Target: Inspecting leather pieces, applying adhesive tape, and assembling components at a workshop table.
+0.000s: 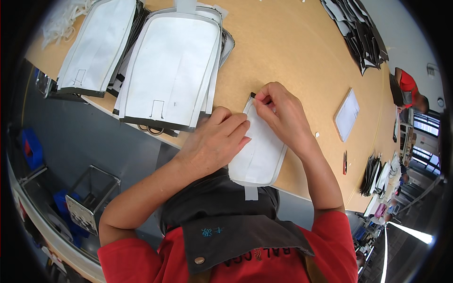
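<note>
A white panel (258, 158) with rounded near corners and a dark strip at its far end lies in front of me at the table's near edge. A pale tab (251, 193) sticks out from its near end, past the edge. My left hand (219, 137) is closed at the panel's left side, fingers curled together and thumb against it. With thumb and forefinger, my right hand (285, 115) pinches the panel's far end beside the dark corner. The fingers partly hide that end, so any small piece there cannot be made out.
Stacked white panels with dark edges (174, 70) stand at the left, beside another stack (99, 45). White strips (63, 21) lie behind them. Rightward are a white pad (347, 114), a red-handled tool (345, 162) and dark stacked pieces (373, 174). A person in red (408, 87) is at far right.
</note>
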The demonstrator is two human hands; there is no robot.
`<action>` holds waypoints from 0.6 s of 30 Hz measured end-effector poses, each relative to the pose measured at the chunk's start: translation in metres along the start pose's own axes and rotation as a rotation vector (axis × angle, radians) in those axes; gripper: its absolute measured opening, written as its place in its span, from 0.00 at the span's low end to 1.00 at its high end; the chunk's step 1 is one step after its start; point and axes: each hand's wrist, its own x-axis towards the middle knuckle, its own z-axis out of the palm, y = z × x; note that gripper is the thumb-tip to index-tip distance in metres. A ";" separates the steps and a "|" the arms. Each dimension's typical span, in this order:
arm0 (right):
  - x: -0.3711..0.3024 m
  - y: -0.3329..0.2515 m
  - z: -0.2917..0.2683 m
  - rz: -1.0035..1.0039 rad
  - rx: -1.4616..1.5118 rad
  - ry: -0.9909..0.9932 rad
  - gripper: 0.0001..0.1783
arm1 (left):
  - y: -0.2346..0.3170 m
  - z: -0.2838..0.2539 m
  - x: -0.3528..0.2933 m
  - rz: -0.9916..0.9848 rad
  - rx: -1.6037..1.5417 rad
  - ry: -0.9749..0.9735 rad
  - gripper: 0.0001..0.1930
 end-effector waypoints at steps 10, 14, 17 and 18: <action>0.004 0.001 0.007 -0.014 -0.098 0.034 0.06 | 0.000 0.000 -0.001 -0.010 0.013 -0.018 0.17; 0.010 0.003 0.003 -0.005 -0.076 0.005 0.07 | 0.000 0.003 -0.002 -0.013 0.021 -0.014 0.17; 0.015 0.009 0.002 0.004 -0.013 0.031 0.08 | -0.001 0.004 -0.001 -0.021 0.010 0.005 0.17; 0.016 0.008 0.002 0.031 -0.005 0.020 0.08 | 0.000 0.002 -0.001 -0.024 0.013 -0.002 0.17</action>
